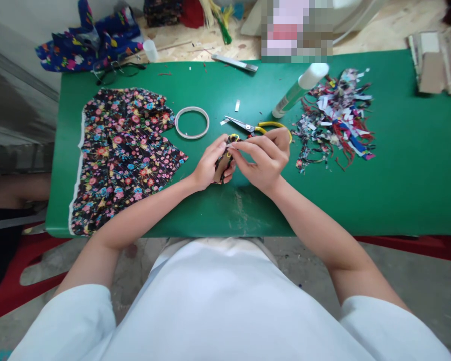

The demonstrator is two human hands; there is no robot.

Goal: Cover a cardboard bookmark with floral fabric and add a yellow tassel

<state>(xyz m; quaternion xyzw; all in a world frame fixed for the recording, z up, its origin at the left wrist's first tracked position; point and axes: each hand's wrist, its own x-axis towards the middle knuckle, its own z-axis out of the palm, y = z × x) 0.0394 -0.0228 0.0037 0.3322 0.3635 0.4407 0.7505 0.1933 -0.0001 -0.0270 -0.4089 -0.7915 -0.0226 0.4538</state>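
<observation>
My left hand (209, 167) and my right hand (265, 158) meet over the middle of the green table (398, 165). Between them is a small piece wrapped in dark floral fabric (223, 164). The left hand grips it from below. The right hand's fingertips pinch at its top end. Just behind the hands lie yellow-handled scissors (253, 128). A ring of tape (192, 122) lies to the left of them.
A large floral cloth (122, 150) covers the table's left part. A pile of fabric and paper scraps (336, 120) lies at the right, with a glue tube (300, 89) beside it. A metal blade (235, 63) and more fabric (90, 42) lie beyond the far edge.
</observation>
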